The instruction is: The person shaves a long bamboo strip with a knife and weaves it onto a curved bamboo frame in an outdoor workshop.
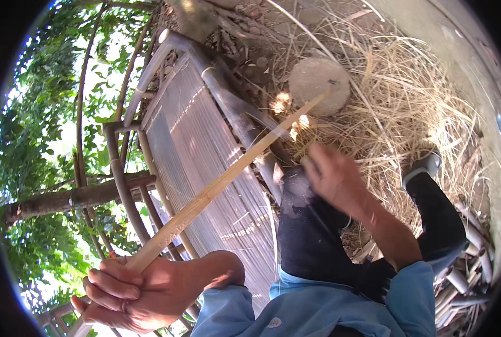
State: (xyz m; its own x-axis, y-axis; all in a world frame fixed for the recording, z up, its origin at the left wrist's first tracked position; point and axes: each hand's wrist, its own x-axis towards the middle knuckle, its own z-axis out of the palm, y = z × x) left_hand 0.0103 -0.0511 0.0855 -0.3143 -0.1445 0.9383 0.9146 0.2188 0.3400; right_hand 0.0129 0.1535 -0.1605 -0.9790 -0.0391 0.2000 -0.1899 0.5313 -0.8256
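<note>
At far left, green leafy branches (42, 112) back a frame of dark, round bamboo poles (118, 174); low down, the left hand (132, 292) has its grip clenched around the near end of a pale, flat bamboo strip (222, 182), which runs up and right across a slatted bamboo bench (205, 151) of fine, close-set strips; the strip's far tip rests on a round, rough grey stone block (318, 84); the right hand (332, 177) hovers blurred above a dark-trousered knee (306, 224), its fingers loosely curled, holding nothing that shows; dry, tangled straw (407, 106) spreads around; cut bamboo tubes (469, 264) lie at far right.
</note>
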